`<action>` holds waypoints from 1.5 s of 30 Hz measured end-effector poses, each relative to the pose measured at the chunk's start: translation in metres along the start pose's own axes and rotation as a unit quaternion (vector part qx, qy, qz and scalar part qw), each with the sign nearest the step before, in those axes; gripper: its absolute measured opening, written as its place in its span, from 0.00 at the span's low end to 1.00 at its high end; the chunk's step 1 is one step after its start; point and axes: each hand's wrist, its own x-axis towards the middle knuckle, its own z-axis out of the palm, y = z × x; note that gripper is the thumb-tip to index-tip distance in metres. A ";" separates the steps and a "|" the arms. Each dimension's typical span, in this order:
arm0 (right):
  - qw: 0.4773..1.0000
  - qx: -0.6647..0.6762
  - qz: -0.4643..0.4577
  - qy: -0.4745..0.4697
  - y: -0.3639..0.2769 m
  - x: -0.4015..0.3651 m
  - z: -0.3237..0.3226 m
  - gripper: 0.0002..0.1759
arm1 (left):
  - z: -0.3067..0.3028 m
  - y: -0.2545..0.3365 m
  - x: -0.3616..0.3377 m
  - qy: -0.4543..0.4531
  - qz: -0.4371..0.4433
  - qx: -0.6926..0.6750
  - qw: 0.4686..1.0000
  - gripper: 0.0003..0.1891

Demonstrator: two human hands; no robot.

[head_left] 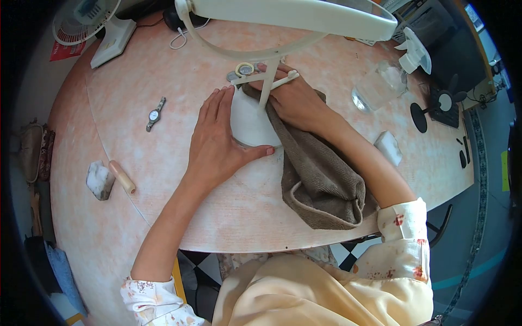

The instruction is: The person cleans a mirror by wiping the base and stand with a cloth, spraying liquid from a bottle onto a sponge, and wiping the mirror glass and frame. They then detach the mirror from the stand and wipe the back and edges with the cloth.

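A white tabletop stand stands before me, with a large frame (293, 15) held in a curved bracket, probably a mirror, above a rounded base (253, 122). My left hand (213, 133) grips the left side of that base, thumb along its front edge and fingers reaching toward the back. Behind the stem, my right hand (299, 102) is closed on a brown cloth (323, 176) pressed against the base's right side. The rest of the cloth hangs in folds over the table toward me. Some right fingertips are hidden by the stand's thin arms.
To the left lie a wristwatch (154, 116), a pinkish tube (122, 176) and a white stone-like lump (100, 180). A clear spray bottle (378, 87), another white lump (388, 148) and a black stand (435, 106) are on the right. A small fan (114, 41) is at back left.
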 end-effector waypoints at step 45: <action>0.991 -0.060 0.063 0.105 -0.005 -0.028 -0.012 0.11 | 0.008 -0.002 -0.004 0.017 0.011 0.047 0.999 0.62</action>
